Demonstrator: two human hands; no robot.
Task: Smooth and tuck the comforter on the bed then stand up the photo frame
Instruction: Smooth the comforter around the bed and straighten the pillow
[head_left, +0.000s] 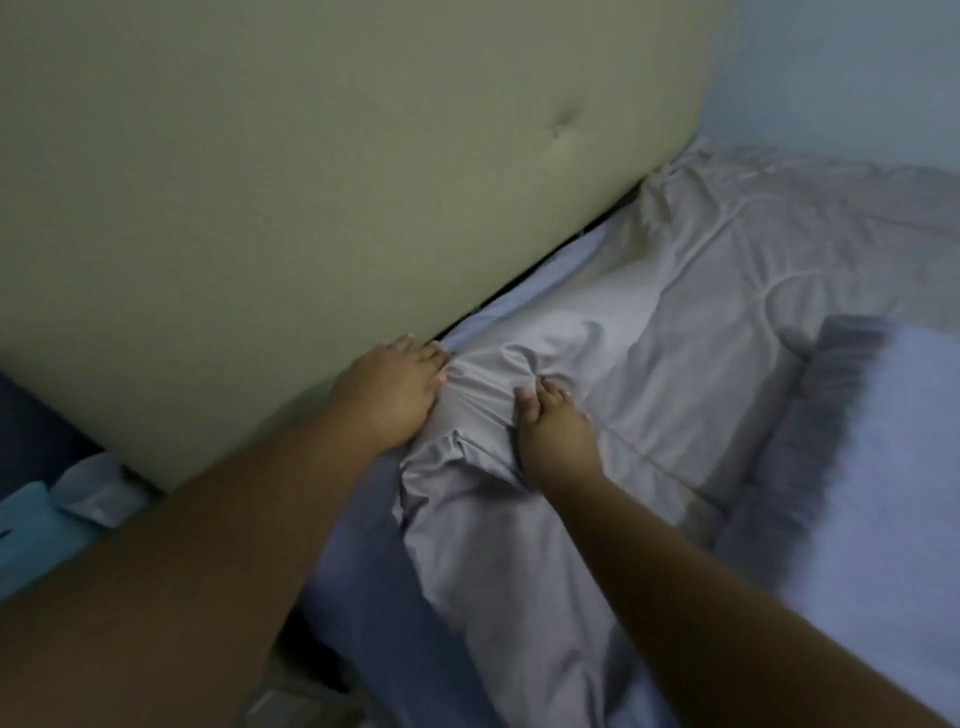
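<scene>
Left hand (397, 387) flat, fingers extended, pressing comforter (649, 322) edge toward headboard (311, 182) gap; right hand (553, 421) spread flat on bunched fabric, gripping nothing; risk: wrinkles locked in if tucked unsmoothed; photo frame not visible.

Smooth, faintly glossy grey cloth comforter (649, 312); matt padded headboard (260, 182).

There is only 1 view, from a camera on the person's head. It looks forward and down, along both forearms, to the corner where the comforter (649, 322) meets the padded headboard (291, 171). It stands close, and the picture is tilted. The left hand (395, 387) and right hand (553, 423) lie near the centre.
</scene>
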